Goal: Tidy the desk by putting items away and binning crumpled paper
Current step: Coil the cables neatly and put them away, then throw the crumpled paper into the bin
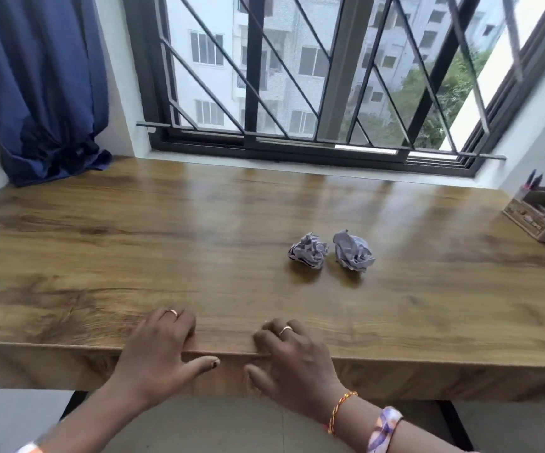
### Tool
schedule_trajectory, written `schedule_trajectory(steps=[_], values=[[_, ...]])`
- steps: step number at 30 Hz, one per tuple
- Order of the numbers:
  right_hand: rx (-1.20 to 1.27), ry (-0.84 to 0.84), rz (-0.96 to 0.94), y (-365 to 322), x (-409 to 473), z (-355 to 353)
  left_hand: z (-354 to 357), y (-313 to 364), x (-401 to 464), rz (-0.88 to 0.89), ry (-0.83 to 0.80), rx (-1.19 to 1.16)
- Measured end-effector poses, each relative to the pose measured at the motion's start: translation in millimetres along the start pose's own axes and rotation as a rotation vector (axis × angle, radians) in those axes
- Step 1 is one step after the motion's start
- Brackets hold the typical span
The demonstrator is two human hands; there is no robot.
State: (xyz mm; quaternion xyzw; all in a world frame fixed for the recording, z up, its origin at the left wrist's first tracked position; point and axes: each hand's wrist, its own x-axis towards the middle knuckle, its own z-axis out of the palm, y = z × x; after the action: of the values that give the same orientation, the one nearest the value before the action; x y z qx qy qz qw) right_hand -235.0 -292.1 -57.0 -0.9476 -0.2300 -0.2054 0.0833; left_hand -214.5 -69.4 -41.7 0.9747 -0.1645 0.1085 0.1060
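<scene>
Two crumpled paper balls lie side by side on the wooden desk (134, 243), right of its middle: a left ball (307, 250) with dark print and a right ball (353, 250) that is paler. My left hand (161, 351) and my right hand (292, 354) rest on the desk's front edge, fingers lying on top and thumbs against the front face. Neither hand holds anything. Both are well short of the paper balls.
A desk organiser (541, 210) with pens stands at the far right edge. A blue curtain (45, 93) hangs down onto the back left corner. A barred window (313, 76) runs along the back. Tiled floor (232, 426) shows below the desk.
</scene>
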Motion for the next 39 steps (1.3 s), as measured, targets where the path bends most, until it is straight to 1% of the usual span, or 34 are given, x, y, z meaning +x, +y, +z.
schedule_trajectory(steps=[1,3,4,5,7,10,12,16,17,18,20,21,24,28,35,39], values=[[0.088,-0.027,-0.012,8.8,-3.8,-0.9,-8.5,2.0,8.8,0.032,-0.075,0.019],[0.266,-0.071,-0.057,32.7,-9.6,-3.4,-26.2,9.4,31.6,0.035,-0.292,0.000],[0.314,-0.071,-0.078,46.9,-10.3,-5.4,-31.3,15.4,45.0,0.030,-0.362,-0.054],[0.326,-0.052,-0.088,60.3,-10.0,-8.6,-34.2,23.2,57.8,0.017,-0.383,-0.114],[0.285,-0.002,-0.048,92.1,-7.1,-16.0,-28.6,46.6,90.1,0.017,-0.355,-0.152],[0.143,0.086,0.071,135.6,3.9,-28.0,-7.1,85.7,135.4,0.058,-0.275,-0.140],[0.090,0.089,0.150,158.9,14.7,-32.4,10.2,108.9,163.3,0.068,-0.213,-0.171],[0.051,-0.025,0.317,187.9,39.2,-32.0,33.9,138.7,197.5,0.015,-0.234,-0.144],[0.068,-0.072,0.344,192.6,45.4,-32.1,37.5,142.1,200.9,0.014,-0.217,-0.133],[0.115,-0.152,0.374,195.8,51.6,-33.0,41.4,142.9,203.2,0.013,-0.191,-0.139],[0.182,-0.259,0.411,197.9,60.6,-33.1,45.0,141.4,203.1,-0.009,-0.149,-0.196],[0.213,-0.258,0.417,196.9,63.5,-32.1,45.5,139.8,201.4,-0.015,-0.139,-0.224],[0.293,-0.170,0.411,183.3,65.6,-31.2,40.6,132.6,191.2,-0.052,-0.112,-0.261],[0.337,-0.146,0.398,145.1,60.7,-37.7,21.0,116.1,168.8,-0.086,-0.086,-0.297],[0.429,-0.058,0.380,41.3,52.1,-59.1,-38.3,64.0,88.9,-0.129,-0.036,-0.355],[0.558,-0.085,0.345,-28.7,51.8,-67.0,-73.9,21.9,24.3,-0.244,-0.020,-0.567]])
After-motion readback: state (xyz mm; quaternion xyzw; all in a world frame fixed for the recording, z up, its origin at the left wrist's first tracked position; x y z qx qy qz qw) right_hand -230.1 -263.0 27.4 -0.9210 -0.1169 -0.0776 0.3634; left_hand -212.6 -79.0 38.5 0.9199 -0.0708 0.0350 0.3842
